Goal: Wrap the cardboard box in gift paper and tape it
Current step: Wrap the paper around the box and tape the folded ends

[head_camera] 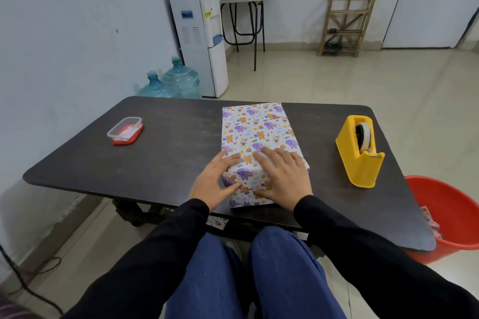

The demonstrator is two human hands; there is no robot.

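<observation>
Box: cardboard box [256,132], covered in gift paper [272,122], centre of the surface [168,153], near end at the front edge.
Fingers: left hand [215,181] and right hand [283,176] lie flat and straight, pressing the near-end folds, gripping nothing.
Left: probably taping that end; tape dispenser [360,150] sits untouched.

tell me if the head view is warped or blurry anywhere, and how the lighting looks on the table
Head view: wide-angle warp is plain, the dark table bows at its edges and the door at right leans. Light is soft and even, a dull sheen on the tabletop, only faint shadows by the left hand and right hand. The wrapped box and yellow tape dispenser are sharp.
</observation>
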